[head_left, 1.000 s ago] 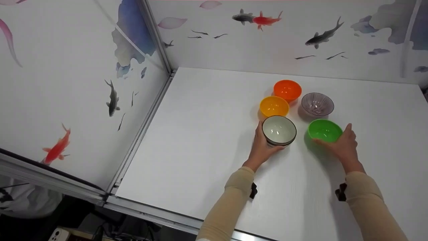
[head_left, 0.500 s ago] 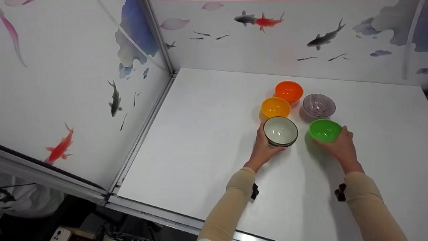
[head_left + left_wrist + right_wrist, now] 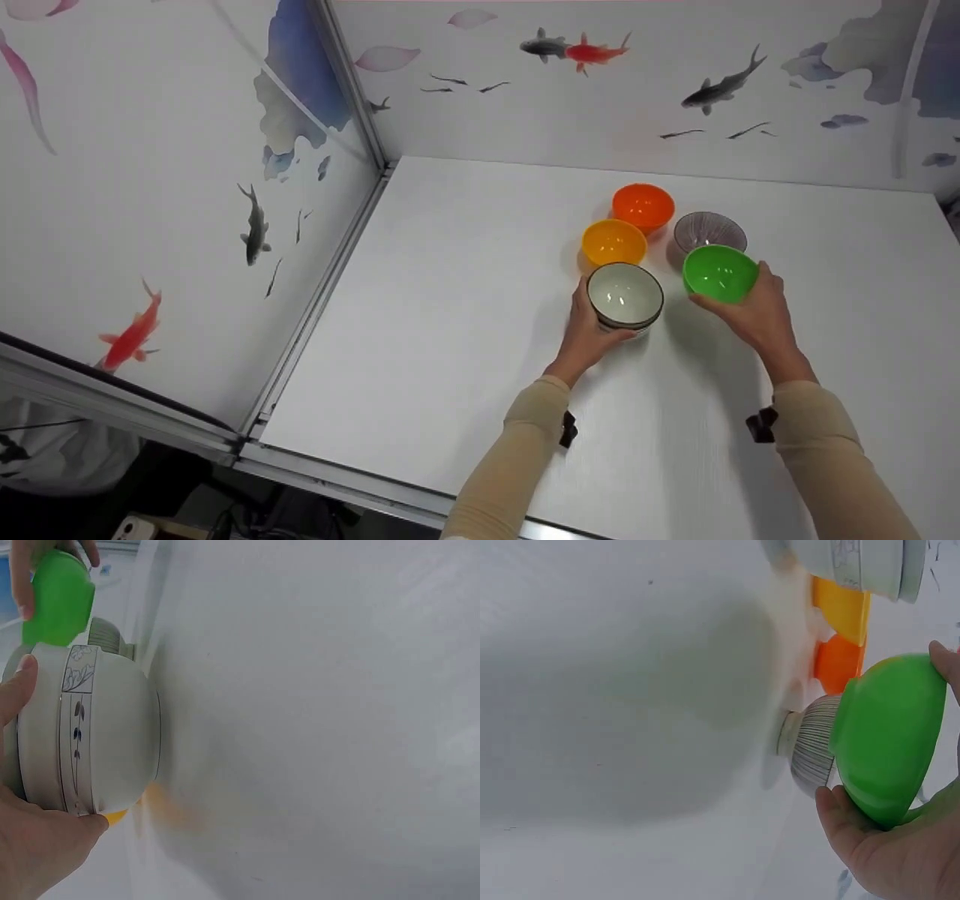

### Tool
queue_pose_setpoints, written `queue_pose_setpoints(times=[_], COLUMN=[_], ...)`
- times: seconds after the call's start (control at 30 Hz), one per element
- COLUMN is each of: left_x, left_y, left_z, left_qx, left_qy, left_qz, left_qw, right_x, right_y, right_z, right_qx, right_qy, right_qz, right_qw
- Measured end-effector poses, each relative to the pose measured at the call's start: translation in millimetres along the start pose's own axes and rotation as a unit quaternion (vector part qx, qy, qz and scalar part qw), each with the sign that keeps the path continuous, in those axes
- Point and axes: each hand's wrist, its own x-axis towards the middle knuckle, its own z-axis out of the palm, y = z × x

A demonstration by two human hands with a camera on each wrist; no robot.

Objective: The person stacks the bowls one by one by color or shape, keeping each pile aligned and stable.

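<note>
My left hand [image 3: 586,336] grips a stack of nested white bowls [image 3: 625,295] with dark rims, fingers on the left side and thumb at the near side. The left wrist view shows a leaf pattern on the outside of the stacked bowls [image 3: 120,731]. With my right hand [image 3: 766,319] I hold a green bowl [image 3: 720,274] by its right side, raised off the table. In the right wrist view the green bowl [image 3: 892,739] hangs close to a ribbed purplish glass bowl [image 3: 814,746], partly covering it. Whether those two touch is unclear.
Behind the white stack stand a yellow bowl [image 3: 613,241] and an orange bowl [image 3: 643,207], close together. The glass bowl [image 3: 706,229] sits to their right. A white table [image 3: 420,315] bears everything, bounded by patterned panels [image 3: 615,112] at the back and left.
My right hand has lifted the green bowl and moved it slightly away from me, so it now overlaps the glass bowl in the head view. My left hand stays with the stack.
</note>
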Motion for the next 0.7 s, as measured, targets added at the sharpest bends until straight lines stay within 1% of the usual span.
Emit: queue_pose_setpoints(times=[0.1,0.3,0.47,0.7], left_x=[0.2,0.0,-0.6,-0.8], left_y=[0.3,2.1,1.1,-0.4], left_z=[0.0,-0.7,-0.9,1.1], left_qx=[-0.001,-0.003,-0.006,-0.006], left_qy=[0.001,0.002,0.004,0.006], left_qz=[-0.005,-0.009,-0.006,0.001], left_qw=[1.0000,1.0000,1.0000,1.0000], right_x=[0,0,-4,-7], right_y=[-9,-27,-41,-52], right_z=[-1,3,9,25], right_qx=[0.010,0.042,0.053,0.076], right_qy=[-0.003,0.002,-0.005,-0.012], right_qz=[-0.015,-0.066,-0.086,-0.139], right_qw=[1.000,0.997,0.995,0.987])
